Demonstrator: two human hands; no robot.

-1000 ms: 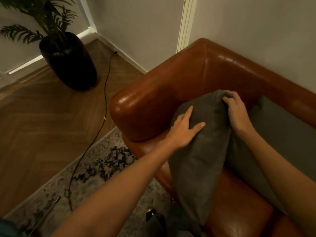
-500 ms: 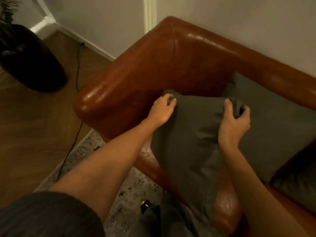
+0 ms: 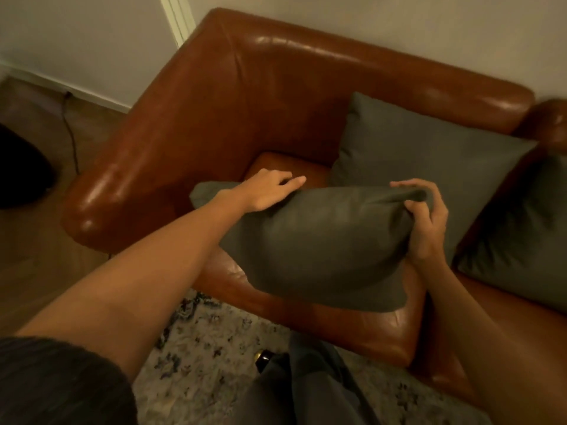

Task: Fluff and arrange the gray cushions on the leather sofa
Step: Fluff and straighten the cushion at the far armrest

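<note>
Over the sofa [image 3: 233,96] seat, near its left arm, the gray cushion [image 3: 319,240] is held off the leather, long axis running left to right, top edge tipped toward the backrest. The right hand [image 3: 425,222] pinches its right corner; the left hand [image 3: 270,191] rests on top, fingers loosely extended. Another cushion [image 3: 423,148] leans against the backrest behind.

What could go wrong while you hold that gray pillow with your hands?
The right hand pinches only one corner of the held cushion, while the left hand just rests on top, so it might sag or slip toward the rug. Swinging it could also knock the cushion leaning on the sofa back.
</note>
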